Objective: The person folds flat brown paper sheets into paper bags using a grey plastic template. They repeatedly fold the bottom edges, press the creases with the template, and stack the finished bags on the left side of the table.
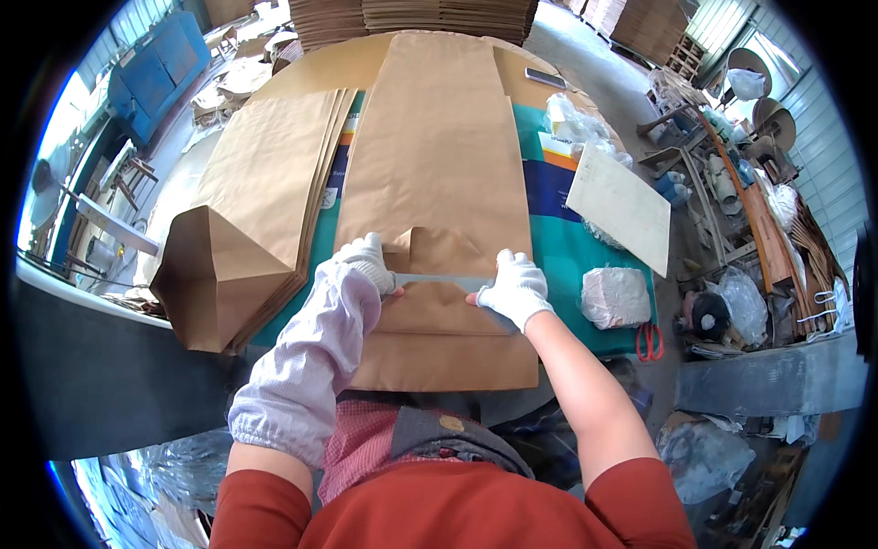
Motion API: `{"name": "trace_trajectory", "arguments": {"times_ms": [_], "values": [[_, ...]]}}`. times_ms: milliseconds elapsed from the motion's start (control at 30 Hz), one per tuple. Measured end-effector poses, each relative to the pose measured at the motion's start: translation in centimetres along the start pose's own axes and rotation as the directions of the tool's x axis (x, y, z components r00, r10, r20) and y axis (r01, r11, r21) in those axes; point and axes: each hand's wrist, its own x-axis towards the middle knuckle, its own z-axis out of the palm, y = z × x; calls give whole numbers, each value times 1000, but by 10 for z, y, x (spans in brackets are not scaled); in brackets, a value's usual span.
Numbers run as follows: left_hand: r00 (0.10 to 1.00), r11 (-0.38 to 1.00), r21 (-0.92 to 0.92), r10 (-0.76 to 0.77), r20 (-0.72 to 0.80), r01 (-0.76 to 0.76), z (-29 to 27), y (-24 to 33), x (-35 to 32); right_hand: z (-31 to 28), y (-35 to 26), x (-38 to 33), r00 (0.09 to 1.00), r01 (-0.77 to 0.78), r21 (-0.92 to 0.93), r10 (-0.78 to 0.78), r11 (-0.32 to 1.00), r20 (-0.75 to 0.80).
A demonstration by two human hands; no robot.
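Note:
A long brown paper bag (pixel 434 146) lies lengthwise before me, its near end folded into flaps. Across the folded end shows a pale grey flat strip (pixel 444 279), partly covered by a brown flap (pixel 430 316); its kind I cannot make out. My left hand (pixel 366 263), in a white glove with a bare thumb tip, grips the fold's left side. My right hand (pixel 514 291), gloved likewise, grips the right side, thumb pointing inward. To the left rests a stack of paper bags (pixel 265 174), the top one with its end opened into a pocket (pixel 219 274).
On the right of the table are a white board (pixel 622 210), a plastic-wrapped block (pixel 615 297), red-handled scissors (pixel 649 342) and crumpled clear plastic (pixel 581 123). A phone (pixel 545 78) lies at the far edge. Stacked brown sheets (pixel 412 20) stand beyond; a blue machine (pixel 160 73) is far left.

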Motion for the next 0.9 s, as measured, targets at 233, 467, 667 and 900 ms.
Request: {"name": "trace_trajectory", "arguments": {"times_ms": [233,467,667,900], "values": [[464,553,284,824,-325,-784,91,-66,33,66,18,7,736,625,152,-513,766,-441],[640,637,267,763,-89,-723,87,-32,-21,73,16,-40,660,713,-42,-690,700,-299],[890,654,-710,449,84,-263,47,-36,-5,73,22,-27,736,628,416,-329,658,-591],[997,997,-30,-73,18,73,31,-90,-10,15,22,-17,942,285,135,-251,949,-224]]}}
